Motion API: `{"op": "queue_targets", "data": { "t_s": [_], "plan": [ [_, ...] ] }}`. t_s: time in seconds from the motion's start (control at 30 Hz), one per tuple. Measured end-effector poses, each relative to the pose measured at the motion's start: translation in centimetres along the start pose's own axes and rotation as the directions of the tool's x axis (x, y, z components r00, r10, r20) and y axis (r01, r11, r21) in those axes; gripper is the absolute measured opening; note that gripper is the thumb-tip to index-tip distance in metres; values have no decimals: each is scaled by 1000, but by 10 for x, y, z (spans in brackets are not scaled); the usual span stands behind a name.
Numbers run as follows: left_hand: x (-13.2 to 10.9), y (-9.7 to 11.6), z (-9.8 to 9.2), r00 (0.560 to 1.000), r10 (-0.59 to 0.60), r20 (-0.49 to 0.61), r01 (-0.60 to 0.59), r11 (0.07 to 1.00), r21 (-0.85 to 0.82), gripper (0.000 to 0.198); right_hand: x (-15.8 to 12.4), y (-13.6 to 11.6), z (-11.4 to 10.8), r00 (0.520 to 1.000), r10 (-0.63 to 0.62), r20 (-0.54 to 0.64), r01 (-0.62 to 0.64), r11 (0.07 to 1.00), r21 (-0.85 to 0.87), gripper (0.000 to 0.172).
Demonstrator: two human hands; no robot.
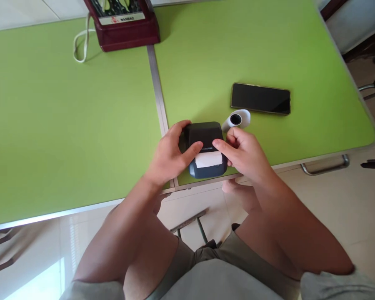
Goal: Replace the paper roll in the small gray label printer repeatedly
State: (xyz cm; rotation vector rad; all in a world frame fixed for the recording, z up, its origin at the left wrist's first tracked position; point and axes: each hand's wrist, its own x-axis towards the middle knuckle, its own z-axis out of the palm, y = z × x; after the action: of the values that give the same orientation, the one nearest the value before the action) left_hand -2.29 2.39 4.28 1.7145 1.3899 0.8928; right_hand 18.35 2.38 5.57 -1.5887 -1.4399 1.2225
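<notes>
A small black printer [205, 135] with a dark blue base is at the near edge of the green table, and white paper [208, 159] shows across its front. My left hand [171, 156] grips its left side, thumb on top, fingers around the far left corner. On the opposite side, my right hand [245, 152] holds the printer with its thumb on the top and its other fingers curled by the side. Just beyond my right hand stands a white paper roll [236, 119] with a dark core, its loose end curling out to the right.
A black phone [260, 98] lies on the green table [71, 125] beyond the roll. At the far edge stands a dark red appliance [128, 33] with a white cord [85, 41]. A metal strip [157, 85] crosses the tabletop. A metal handle [326, 166] juts out below the near edge.
</notes>
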Motion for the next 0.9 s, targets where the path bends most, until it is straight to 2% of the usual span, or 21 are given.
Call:
{"op": "queue_targets", "data": {
  "t_s": [0.07, 0.1, 0.27, 0.43, 0.5, 0.6, 0.7, 0.9],
  "plan": [
    [2, 1, 0, 1000, 4, 20, -4, 1000, -1, 63, 2, 0, -2, 998, 39, 46, -39, 999, -2, 48],
    [3, 1, 0, 1000, 9, 21, -9, 1000, 2, 63, 3, 1, -2, 998, 20, 54, -19, 1000, -20, 47],
    [-10, -7, 3, 998, 55, -10, -53, 990, 129, 69, 1, 6, 3, 981, -188, -35, 181, 970, -162, 38],
    [-40, -19, 9, 981, 175, 79, -191, 927, 323, 108, -8, 9, 4, 973, -220, -67, 201, 956, -213, 35],
    [-49, -22, 14, 978, 195, 80, -211, 882, 421, 122, -9, 9, 5, 969, -237, -75, 214, 950, -227, 36],
    [-55, -26, 21, 976, 212, 44, -204, 828, 523, 120, -9, 10, 6, 965, -246, -94, 216, 942, -256, 35],
    [-56, -28, 23, 977, 213, 18, -188, 817, 545, 113, -8, 10, 7, 967, -236, -94, 202, 939, -277, 33],
    [-51, -33, 22, 974, 225, -22, -181, 836, 518, 114, -3, 11, -3, 974, -204, 97, 223, 933, -284, 38]
  ]
}}
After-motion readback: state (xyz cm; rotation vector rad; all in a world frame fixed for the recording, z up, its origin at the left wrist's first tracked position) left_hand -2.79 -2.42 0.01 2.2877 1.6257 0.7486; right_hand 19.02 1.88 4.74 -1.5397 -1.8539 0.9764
